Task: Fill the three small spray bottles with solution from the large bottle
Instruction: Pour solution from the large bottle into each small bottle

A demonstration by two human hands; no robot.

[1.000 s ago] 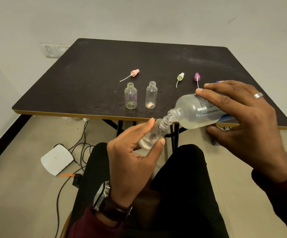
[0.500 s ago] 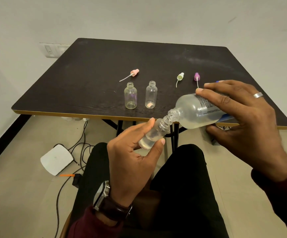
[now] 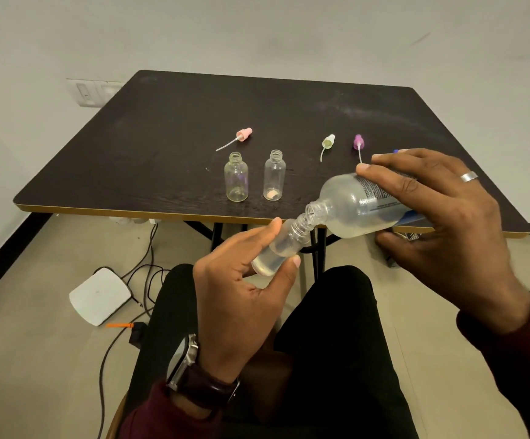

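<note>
Over my lap, just short of the table's [image 3: 99,208] near edge, I held the small spray bottle [image 3: 277,251] in my left hand [image 3: 241,289], thumb on one side and fingertips on the other, its neck tipped up toward the right. I kept it slanted, I judge, so its narrow mouth could meet the other bottle's opening squarely. My right hand [image 3: 441,223] was wrapped over the large bottle [image 3: 357,205], fingers across its printed label and thumb underneath, with the bottle lying nearly on its side so its neck touched the small one's mouth. The solution pooled along the big bottle's lower wall, and a shallow layer of liquid sat in the small bottle's base, so this first fill looked only partly done.

On the table, two more small bottles [image 3: 236,177] [image 3: 274,175] stood upright and uncapped side by side near the front edge; I could not tell for sure whether they held anything. Behind them lay the three sprayer tops: a pink one [image 3: 244,134] to the left, a yellowish one [image 3: 328,142] and a purple one [image 3: 358,141] to the right, each off its bottle so the mouths stayed free for pouring. Mouth-to-mouth pouring over my legs risked a spill if either hand slipped.
</note>
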